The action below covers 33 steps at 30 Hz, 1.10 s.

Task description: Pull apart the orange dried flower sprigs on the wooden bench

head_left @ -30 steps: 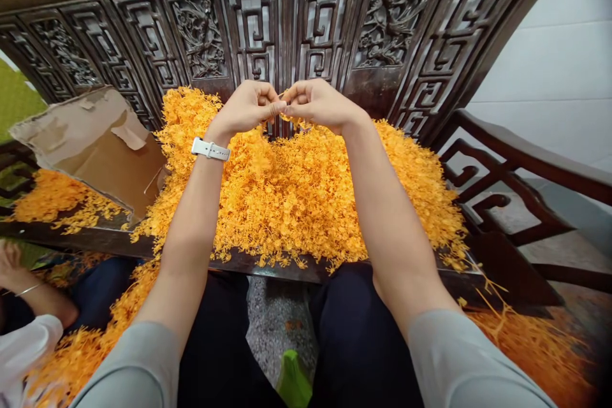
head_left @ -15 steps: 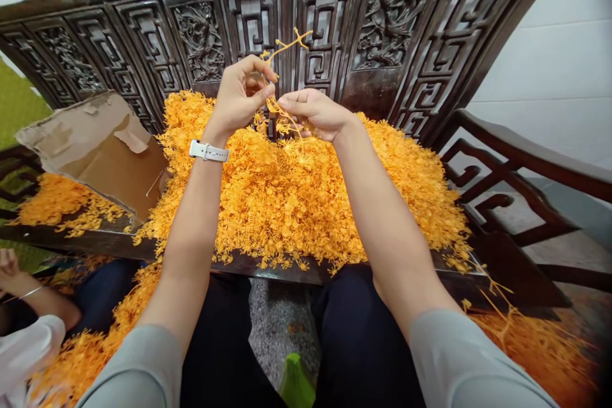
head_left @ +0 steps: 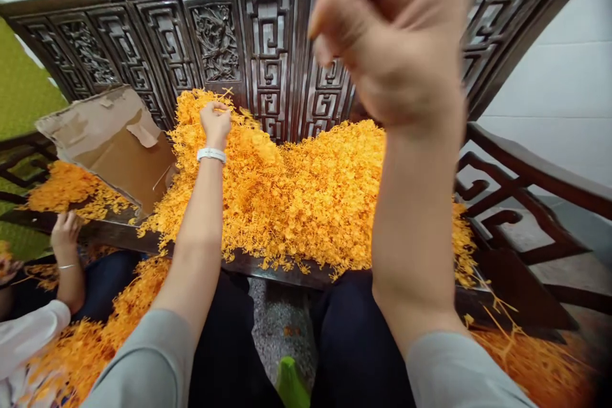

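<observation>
right hand (head_left: 396, 44) now raised, blurred

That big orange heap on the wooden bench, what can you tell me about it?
The orange heap is a loose mound of thin, branching, plastic-looking sprigs. It covers the dark bench seat and banks up against the carved backrest, with strands hanging over the front edge. A cardboard flap lies at its left side. The left hand reaches into its top.

A dark carved wooden bench back (head_left: 268, 51) spans the top of the frame; its curved armrest (head_left: 526, 172) runs down the right; white tiled wall (head_left: 554, 70) at upper right; speckled grey floor (head_left: 272, 325) at bottom centre; green surface (head_left: 23, 76) at far left.
</observation>
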Each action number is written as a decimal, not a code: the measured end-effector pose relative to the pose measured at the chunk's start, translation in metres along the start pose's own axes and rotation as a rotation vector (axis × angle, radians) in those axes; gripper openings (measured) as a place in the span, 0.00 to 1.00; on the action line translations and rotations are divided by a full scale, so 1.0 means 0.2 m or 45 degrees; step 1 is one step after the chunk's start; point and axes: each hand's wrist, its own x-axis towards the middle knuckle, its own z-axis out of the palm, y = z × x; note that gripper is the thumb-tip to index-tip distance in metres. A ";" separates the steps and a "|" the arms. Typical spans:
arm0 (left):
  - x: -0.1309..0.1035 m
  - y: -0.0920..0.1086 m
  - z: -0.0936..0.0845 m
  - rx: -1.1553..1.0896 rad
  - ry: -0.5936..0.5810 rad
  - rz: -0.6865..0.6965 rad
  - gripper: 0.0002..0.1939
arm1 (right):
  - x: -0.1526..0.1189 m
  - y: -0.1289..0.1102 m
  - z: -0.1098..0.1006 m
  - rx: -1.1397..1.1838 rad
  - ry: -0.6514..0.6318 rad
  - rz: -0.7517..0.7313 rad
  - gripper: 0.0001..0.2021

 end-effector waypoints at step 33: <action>-0.23 0.39 0.24 0.036 -0.258 0.585 0.26 | -0.05 0.24 0.04 0.149 -0.641 0.391 0.23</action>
